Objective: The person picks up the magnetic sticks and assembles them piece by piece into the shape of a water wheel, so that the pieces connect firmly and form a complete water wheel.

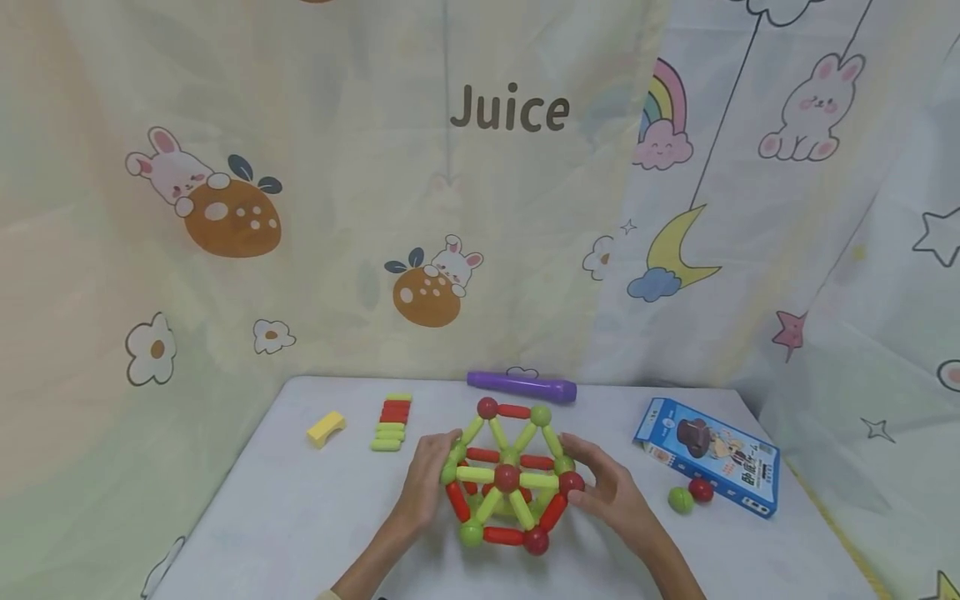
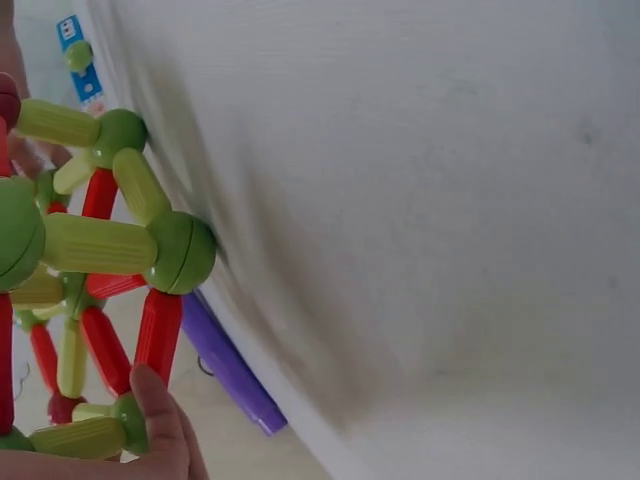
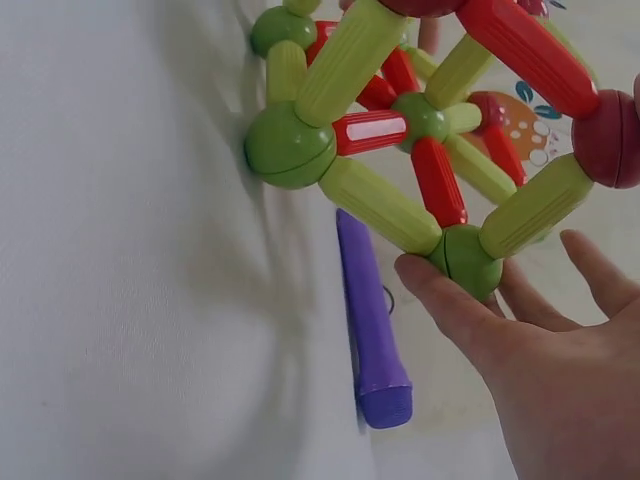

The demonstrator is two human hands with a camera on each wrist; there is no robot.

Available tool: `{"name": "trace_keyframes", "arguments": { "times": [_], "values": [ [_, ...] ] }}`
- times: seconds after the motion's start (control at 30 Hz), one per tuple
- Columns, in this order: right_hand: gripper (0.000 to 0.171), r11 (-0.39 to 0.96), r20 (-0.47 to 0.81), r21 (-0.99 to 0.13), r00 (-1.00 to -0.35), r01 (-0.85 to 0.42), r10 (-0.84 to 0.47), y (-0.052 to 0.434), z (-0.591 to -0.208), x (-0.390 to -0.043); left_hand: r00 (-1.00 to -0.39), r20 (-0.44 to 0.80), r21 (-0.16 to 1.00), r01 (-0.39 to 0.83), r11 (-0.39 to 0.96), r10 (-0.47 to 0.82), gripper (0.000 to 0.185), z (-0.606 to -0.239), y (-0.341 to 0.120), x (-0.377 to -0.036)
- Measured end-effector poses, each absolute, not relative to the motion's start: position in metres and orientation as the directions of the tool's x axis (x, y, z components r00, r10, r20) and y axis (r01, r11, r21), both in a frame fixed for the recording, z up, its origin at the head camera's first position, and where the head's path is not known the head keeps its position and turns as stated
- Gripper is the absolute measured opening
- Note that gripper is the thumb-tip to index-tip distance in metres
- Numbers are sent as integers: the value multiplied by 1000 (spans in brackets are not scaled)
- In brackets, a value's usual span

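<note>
A ball-and-rod model (image 1: 507,477) of green and dark red balls joined by yellow-green and red rods is held between both hands over the white table. The left hand (image 1: 423,483) grips its left side; in the left wrist view, the thumb (image 2: 155,405) lies by a green ball at the end of a red rod. On the other side the right hand (image 1: 618,498) holds the model near a dark red ball, fingers behind. The right wrist view shows a digit of this hand (image 3: 565,370) against a green corner ball (image 3: 465,262). Some fingertips are hidden behind the model.
At the back lies a purple flashlight-shaped object (image 1: 522,387). Several loose yellow-green and red rods (image 1: 390,433) are lined up left of the model, beside a yellow arched block (image 1: 326,429). A blue box (image 1: 712,454), a green ball (image 1: 681,500) and a dark red ball (image 1: 701,489) are on the right.
</note>
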State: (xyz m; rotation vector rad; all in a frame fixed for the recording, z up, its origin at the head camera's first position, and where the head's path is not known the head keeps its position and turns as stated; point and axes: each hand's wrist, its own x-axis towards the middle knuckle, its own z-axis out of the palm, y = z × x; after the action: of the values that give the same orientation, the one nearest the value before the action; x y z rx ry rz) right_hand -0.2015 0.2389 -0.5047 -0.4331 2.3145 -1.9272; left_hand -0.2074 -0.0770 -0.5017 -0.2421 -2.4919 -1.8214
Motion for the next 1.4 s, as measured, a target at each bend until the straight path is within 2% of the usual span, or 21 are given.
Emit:
{"name": "trace_keyframes", "arguments": {
  "times": [0.17,0.33,0.6,1.07,1.23,1.4],
  "values": [
    [74,140,186,-961,-932,-239,-313,241,-506,-201,-980,163,944,187,273,110,50,-505,-78,-207],
    [80,135,278,-927,-882,-350,-381,242,-505,-201,-978,159,941,191,280,134,50,-509,-79,-206],
    [90,163,332,-884,-835,-438,-438,244,-503,-201,-973,148,945,192,266,177,53,-512,-83,-200],
    [115,328,307,-821,-845,-468,-438,237,-502,-195,-962,164,937,222,271,219,60,-521,-88,-201],
    [123,372,302,-796,-845,-478,-442,234,-502,-193,-950,163,921,244,304,266,69,-522,-89,-198],
    [131,408,284,-799,-876,-441,-391,228,-504,-191,-944,172,901,267,341,283,72,-521,-87,-196]
  ]
}}
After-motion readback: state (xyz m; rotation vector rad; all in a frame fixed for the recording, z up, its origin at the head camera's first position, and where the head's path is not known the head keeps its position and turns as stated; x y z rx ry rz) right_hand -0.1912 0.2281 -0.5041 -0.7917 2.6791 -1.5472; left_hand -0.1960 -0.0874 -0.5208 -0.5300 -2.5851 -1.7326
